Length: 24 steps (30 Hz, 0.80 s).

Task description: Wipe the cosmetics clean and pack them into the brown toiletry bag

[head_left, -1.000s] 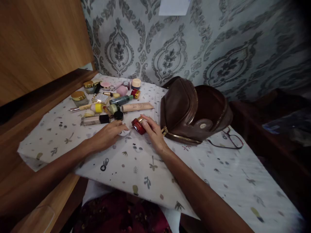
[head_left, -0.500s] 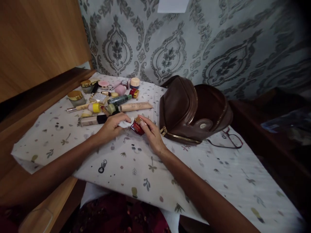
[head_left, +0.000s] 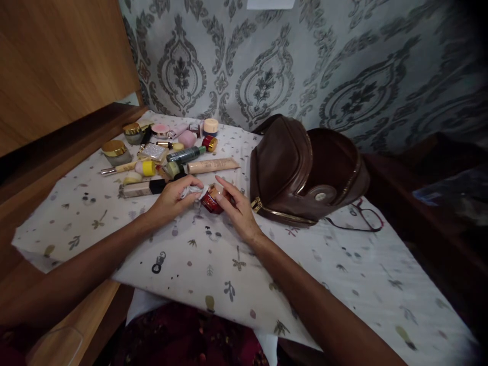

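The left hand is clamping a crumpled white soft sheet between thumb and fingers, and the sheet is meeting the left side of a small dark-red jar with a gold-coloured lid. The right hand is gripping this jar from the right, the thumb pressing on the near side. The jar is sitting between the two hands, above the near-middle part of a white tablecloth printed with small plants and animals. To the far side of the hands, a beige squeeze tube is lying flat; to the left, a rectangular beige bottle with a black cap is lying on its side, just beside the left hand. Farther back, a second red jar with a gold-coloured lid is resting near a dark-green tube. To the right, a brown leather bag with a gold-coloured zip is standing open, and dark-framed eyeglasses are lying beside its right near edge.
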Tool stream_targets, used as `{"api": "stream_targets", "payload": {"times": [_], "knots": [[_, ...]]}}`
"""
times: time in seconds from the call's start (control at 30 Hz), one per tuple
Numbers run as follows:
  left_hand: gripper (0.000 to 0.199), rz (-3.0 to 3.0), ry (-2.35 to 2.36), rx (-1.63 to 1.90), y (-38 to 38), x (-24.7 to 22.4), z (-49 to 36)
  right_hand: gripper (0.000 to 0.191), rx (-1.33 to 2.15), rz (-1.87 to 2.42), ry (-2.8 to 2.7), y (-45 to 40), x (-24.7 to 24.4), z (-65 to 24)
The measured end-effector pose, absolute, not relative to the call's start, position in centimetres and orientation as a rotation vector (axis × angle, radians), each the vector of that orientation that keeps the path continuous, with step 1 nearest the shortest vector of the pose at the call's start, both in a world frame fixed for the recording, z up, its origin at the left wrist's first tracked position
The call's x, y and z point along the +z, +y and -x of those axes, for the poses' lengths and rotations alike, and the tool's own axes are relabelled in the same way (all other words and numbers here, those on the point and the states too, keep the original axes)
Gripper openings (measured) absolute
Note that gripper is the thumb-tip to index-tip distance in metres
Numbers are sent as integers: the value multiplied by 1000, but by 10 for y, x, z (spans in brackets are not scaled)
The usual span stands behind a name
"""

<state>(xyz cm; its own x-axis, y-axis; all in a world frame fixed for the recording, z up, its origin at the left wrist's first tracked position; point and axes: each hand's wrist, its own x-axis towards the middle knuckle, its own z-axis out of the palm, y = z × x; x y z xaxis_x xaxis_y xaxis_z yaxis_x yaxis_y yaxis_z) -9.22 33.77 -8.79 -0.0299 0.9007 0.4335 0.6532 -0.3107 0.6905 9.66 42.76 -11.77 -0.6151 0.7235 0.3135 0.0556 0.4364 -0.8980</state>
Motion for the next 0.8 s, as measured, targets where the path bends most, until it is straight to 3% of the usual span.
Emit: {"api": "stream_targets", "payload": {"times": [0.43,0.8], "knots": [[22,-2138,1666,1153,335,-92,100,46,1238,705,-1960,428,-117,-96],[20,-2392,1612,1344,328,-91,71,41,1270,690,-1875,428,-117,-94]]}}
